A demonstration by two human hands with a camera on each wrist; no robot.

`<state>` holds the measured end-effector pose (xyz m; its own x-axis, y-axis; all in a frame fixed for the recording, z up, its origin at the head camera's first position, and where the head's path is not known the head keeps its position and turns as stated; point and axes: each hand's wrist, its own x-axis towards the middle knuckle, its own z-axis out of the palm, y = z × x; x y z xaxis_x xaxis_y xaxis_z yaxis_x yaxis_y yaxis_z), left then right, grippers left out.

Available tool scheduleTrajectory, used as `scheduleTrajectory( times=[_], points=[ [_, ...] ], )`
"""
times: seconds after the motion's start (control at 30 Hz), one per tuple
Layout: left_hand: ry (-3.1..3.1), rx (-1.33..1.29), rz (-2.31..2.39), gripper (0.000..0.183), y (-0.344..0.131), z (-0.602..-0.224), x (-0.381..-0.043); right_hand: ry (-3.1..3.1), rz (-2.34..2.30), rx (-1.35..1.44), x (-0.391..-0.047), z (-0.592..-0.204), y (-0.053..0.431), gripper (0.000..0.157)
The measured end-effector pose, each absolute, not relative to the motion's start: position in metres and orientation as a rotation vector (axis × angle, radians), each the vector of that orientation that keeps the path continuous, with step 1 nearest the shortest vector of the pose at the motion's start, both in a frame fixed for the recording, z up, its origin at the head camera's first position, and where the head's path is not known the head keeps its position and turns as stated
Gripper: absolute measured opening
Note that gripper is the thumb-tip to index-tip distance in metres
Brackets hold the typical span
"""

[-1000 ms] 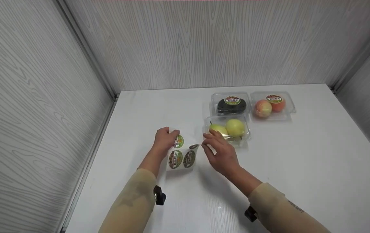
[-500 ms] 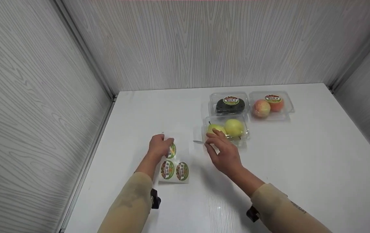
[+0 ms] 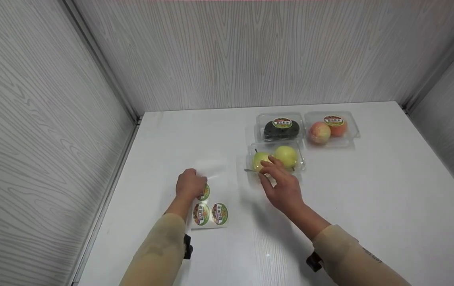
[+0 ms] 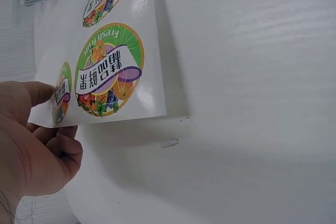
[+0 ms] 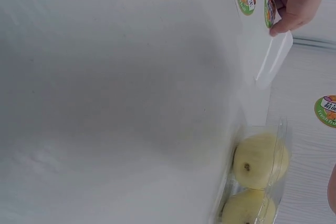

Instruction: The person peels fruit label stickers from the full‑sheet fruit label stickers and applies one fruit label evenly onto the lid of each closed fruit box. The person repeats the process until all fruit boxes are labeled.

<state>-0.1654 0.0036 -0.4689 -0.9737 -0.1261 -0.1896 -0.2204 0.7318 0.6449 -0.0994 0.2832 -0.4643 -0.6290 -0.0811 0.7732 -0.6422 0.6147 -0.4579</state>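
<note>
My left hand [image 3: 190, 184] pinches a white sticker sheet [image 3: 215, 195] at its left edge, thumb on top and fingers underneath. In the left wrist view, oval labels [image 4: 109, 69] on the sheet read "Fresh fruit" over a fruit picture. My right hand [image 3: 286, 190] pinches one loose sticker [image 3: 250, 170], seen edge-on from the head and face-on in the right wrist view. That hand is raised over the front of a clear plastic box with two yellow-green pears [image 3: 286, 156]. No label shows on this box's lid.
Behind the pears, a clear box holds a dark green fruit [image 3: 281, 130] and has a label [image 3: 282, 122] on top. To its right stands another labelled box with two reddish fruits [image 3: 319, 132]. Grey wood-grain panels [image 3: 227, 55] enclose the white table [image 3: 163, 139].
The sticker has come off the sheet in my right hand, which has moved slightly right, toward the pear box. My left hand has drawn the sheet left and nearer to me, and it lies flatter.
</note>
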Motion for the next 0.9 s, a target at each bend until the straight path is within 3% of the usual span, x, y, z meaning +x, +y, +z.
scheduleTrajectory(
  times=[0.27,0.37,0.9],
  points=[
    [2.916,-0.259,0.873,0.044,0.001,-0.473,-0.167,-2.142,0.977,0.532,-0.098,-0.464,0.288,0.01],
    [2.94,-0.258,0.835,0.043,0.0,-0.474,-0.167,-2.155,0.984,0.526,-0.097,-0.463,0.289,0.004],
    [3.112,-0.245,0.729,0.042,-0.001,-0.479,-0.165,-2.177,0.946,0.51,-0.098,-0.464,0.297,0.005]
  ],
)
